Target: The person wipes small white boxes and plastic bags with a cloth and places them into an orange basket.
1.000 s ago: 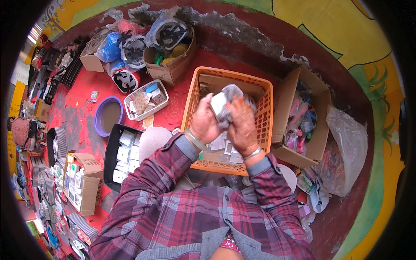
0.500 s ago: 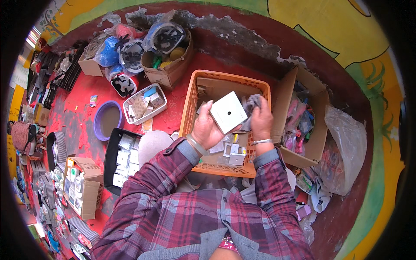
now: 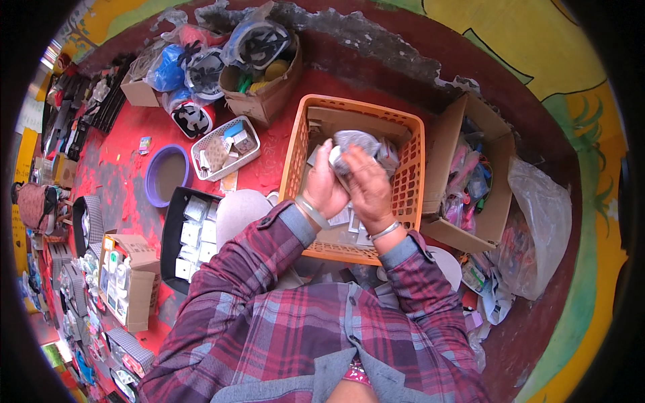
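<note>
Over the orange basket (image 3: 287,151), both hands are pressed close together. My left hand (image 3: 324,191) is closed round a white square box (image 3: 334,156), of which only a small edge shows. My right hand (image 3: 368,187) lies across the box with a grey cloth (image 3: 356,140) under its fingers. Part of the cloth bunches out past the fingertips, and the right fingers are slightly blurred. Inside the basket, below the hands, are small white square pieces (image 3: 354,224) and cardboard.
To the right stands a cardboard box (image 3: 485,235) of colourful packets, beside a clear plastic bag (image 3: 543,221). On the left are a black tray (image 3: 172,235) of white boxes, a purple basin (image 3: 152,183) and a white basket (image 3: 209,176). Bagged helmets (image 3: 259,50) sit at the back.
My right hand has brought the cloth leftward onto the white box, covering most of it. The box was face-up and uncovered before, showing a small dark hole at its centre.
</note>
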Tool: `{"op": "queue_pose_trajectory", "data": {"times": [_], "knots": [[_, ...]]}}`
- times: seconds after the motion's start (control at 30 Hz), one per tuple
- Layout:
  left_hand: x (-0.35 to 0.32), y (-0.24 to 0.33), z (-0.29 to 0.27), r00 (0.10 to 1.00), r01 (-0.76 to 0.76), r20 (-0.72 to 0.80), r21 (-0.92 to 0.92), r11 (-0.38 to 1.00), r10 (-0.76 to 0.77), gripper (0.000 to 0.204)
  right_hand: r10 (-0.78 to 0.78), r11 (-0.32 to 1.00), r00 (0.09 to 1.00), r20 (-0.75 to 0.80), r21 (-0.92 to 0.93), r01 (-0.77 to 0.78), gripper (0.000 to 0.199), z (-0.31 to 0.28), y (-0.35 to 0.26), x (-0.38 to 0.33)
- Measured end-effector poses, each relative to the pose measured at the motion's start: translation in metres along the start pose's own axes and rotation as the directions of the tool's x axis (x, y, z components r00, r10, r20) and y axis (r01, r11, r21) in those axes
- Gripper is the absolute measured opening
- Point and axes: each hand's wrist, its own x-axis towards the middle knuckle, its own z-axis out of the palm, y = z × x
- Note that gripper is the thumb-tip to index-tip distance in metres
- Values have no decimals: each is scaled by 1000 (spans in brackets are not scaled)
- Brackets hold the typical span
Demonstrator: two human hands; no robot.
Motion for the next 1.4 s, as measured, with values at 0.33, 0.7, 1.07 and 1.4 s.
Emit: {"op": "queue_pose_trajectory", "data": {"times": [0.33, 0.7, 1.07, 1.4], "knots": [[-9, 20, 26, 998, -38, 46, 129, 991, 32, 54, -12, 1000, 1000, 27, 20, 11, 34, -21, -11, -8], [-10, 13, 12, 993, 61, 95, 131, 990, -73, 56, 20, 994, 996, -86, 111, -10, 27, -7, -20, -12], [-12, -6, 12, 992, 48, 114, 36, 998, -52, 57, 79, 993, 977, -200, -76, -96, 25, -15, 1, -4], [-13, 4, 14, 986, 88, 146, -6, 996, -86, 55, 108, 985, 967, -230, -105, -135, 26, -17, 12, -7]]}}
